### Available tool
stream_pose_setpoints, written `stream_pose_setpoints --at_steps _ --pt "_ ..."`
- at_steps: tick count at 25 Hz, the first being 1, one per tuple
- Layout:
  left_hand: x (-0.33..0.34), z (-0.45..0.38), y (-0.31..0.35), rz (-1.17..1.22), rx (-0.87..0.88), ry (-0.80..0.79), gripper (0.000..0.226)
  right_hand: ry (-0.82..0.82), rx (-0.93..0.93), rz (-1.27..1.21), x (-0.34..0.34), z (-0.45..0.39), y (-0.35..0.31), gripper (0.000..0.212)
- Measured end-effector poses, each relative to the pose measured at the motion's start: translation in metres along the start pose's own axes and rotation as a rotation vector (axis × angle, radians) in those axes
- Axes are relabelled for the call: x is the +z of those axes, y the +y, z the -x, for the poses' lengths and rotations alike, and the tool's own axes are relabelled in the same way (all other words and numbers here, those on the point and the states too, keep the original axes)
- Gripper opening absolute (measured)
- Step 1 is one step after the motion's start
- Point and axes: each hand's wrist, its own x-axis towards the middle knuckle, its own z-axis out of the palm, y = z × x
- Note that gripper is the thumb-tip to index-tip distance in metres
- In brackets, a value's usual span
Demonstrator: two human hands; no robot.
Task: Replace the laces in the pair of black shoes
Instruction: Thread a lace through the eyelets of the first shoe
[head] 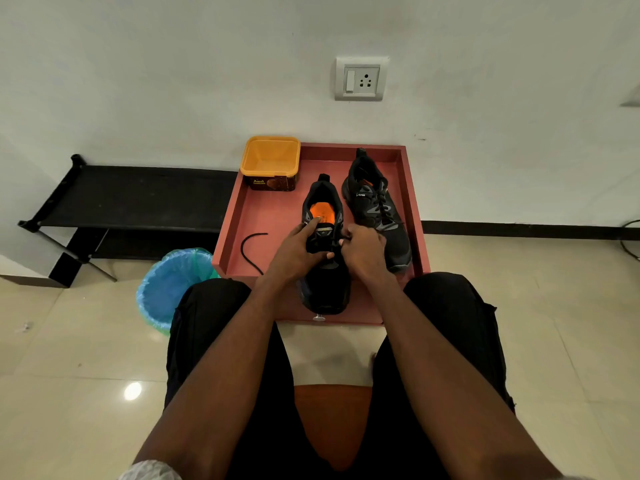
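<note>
Two black shoes lie in a red tray (242, 216), toes toward me. The nearer shoe (325, 289), with an orange insole, sits at the tray's middle. My left hand (294, 252) grips its tongue and left side, thumb across the lacing area. My right hand (363, 252) is curled at the shoe's right eyelets, pinching a black lace there. The second shoe (375, 206) lies to the right, laced. A loose black lace (249, 247) curves on the tray floor to the left.
An open yellow tub (270, 161) stands at the tray's back left corner. A blue-lined bin (169, 285) sits on the floor at left, a black low rack (138, 195) behind it. My knees flank the tray's near edge. A wall stands just behind.
</note>
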Motion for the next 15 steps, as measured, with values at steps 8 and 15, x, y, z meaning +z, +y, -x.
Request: stream_pose_setpoints --at_steps 8,15 --pt "-0.002 0.002 -0.001 0.002 -0.009 -0.016 0.087 0.744 0.359 -0.694 -0.050 -0.009 0.003 0.024" --pt "-0.003 0.003 0.000 -0.002 -0.009 -0.011 0.087 0.218 -0.139 0.054 -0.009 0.002 0.001 0.022"
